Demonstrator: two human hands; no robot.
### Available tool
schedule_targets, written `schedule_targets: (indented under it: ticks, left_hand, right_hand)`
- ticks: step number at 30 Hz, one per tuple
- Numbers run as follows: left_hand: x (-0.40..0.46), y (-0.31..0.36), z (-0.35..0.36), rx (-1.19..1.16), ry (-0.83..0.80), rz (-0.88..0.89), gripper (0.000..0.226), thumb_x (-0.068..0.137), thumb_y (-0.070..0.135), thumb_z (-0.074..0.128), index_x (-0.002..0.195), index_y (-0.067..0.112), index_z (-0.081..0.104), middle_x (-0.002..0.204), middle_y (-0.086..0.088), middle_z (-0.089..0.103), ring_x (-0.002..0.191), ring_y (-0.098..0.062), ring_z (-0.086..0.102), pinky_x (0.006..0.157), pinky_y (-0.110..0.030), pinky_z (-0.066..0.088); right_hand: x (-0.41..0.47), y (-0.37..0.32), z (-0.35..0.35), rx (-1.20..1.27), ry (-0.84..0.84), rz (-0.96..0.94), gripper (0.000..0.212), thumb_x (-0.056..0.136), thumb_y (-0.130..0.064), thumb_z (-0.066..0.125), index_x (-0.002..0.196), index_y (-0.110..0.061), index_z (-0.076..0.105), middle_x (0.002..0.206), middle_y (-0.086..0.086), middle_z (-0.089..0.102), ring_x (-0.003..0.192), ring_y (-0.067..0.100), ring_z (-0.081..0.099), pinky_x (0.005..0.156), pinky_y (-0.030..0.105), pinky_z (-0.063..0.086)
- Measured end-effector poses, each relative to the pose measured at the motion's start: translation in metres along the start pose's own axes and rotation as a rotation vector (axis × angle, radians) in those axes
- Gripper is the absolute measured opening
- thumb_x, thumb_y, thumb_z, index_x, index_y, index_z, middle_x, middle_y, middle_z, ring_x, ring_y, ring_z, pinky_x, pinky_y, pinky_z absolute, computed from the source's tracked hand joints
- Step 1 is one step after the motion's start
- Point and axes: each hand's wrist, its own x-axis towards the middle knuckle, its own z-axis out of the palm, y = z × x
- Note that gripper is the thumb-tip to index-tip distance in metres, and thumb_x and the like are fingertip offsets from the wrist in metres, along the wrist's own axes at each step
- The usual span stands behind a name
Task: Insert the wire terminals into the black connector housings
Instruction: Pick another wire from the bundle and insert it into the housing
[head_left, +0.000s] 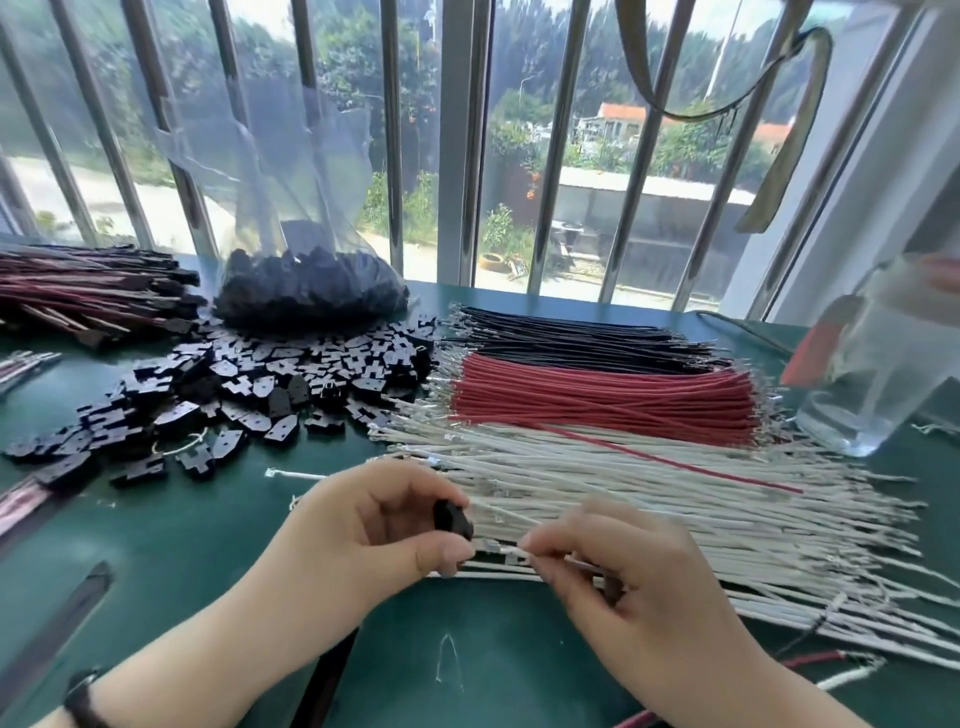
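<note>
Left hand (363, 525) is pinching 1 black connector housing (453, 518) between thumb and fingers, near centre of the green table (197, 545). Right hand (623, 566) is pinching the end of a white wire (511, 551), its metal terminal pointing left and lying just right of the housing; cannot tell if it is entering the housing. Hands are sitting close together, nearly touching.

White wires (675, 493) are lying in a wide flat bundle under and right of the hands. Red wires (597, 400) are lying just beyond them, black wires (571, 338) beyond those; 1 stray red wire is crossing the white bundle.

Loose pile of housings (249, 384) is spreading across the left-centre of the table. Clear plastic bag (311, 288) is standing open at the far side of the pile, its bottom full of dark housings. Finished wire assemblies (88, 291) are stacking at far left. Clear bottle (872, 374) with a red label is standing at far right, tilted and blurred; contents unclear.
</note>
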Motion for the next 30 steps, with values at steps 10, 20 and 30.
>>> schedule_targets:
  ticks: [10, 20, 30]
  left_hand:
    - [-0.001, 0.004, 0.000, 0.001, -0.047, -0.015, 0.030, 0.066, 0.017, 0.074, 0.090, 0.035, 0.075, 0.079, -0.005, 0.076, 0.069, -0.013, 0.071, 0.063, -0.013, 0.051]
    - [0.001, 0.002, -0.004, 0.055, -0.013, 0.058, 0.024, 0.066, 0.020, 0.075, 0.086, 0.034, 0.077, 0.089, 0.003, 0.074, 0.063, -0.005, 0.062, 0.061, -0.014, 0.050]
    - [-0.001, -0.009, -0.001, 0.585, -0.184, 0.165, 0.044, 0.093, 0.027, 0.044, 0.127, 0.053, 0.034, 0.101, 0.025, 0.047, 0.099, 0.006, 0.048, 0.084, 0.000, 0.032]
  right_hand:
    - [0.002, -0.003, -0.003, -0.013, 0.008, -0.010, 0.011, 0.078, -0.024, 0.068, 0.084, -0.033, 0.069, 0.077, -0.022, 0.062, 0.064, -0.003, 0.058, 0.055, 0.001, 0.036]
    - [0.002, -0.003, -0.005, 0.025, 0.013, -0.006, 0.012, 0.078, -0.023, 0.069, 0.085, -0.033, 0.070, 0.078, -0.019, 0.064, 0.063, 0.001, 0.059, 0.053, 0.004, 0.037]
    - [0.001, -0.002, -0.005, 0.012, 0.023, -0.013, 0.013, 0.079, -0.022, 0.068, 0.086, -0.032, 0.070, 0.078, -0.019, 0.063, 0.065, 0.003, 0.060, 0.054, 0.006, 0.040]
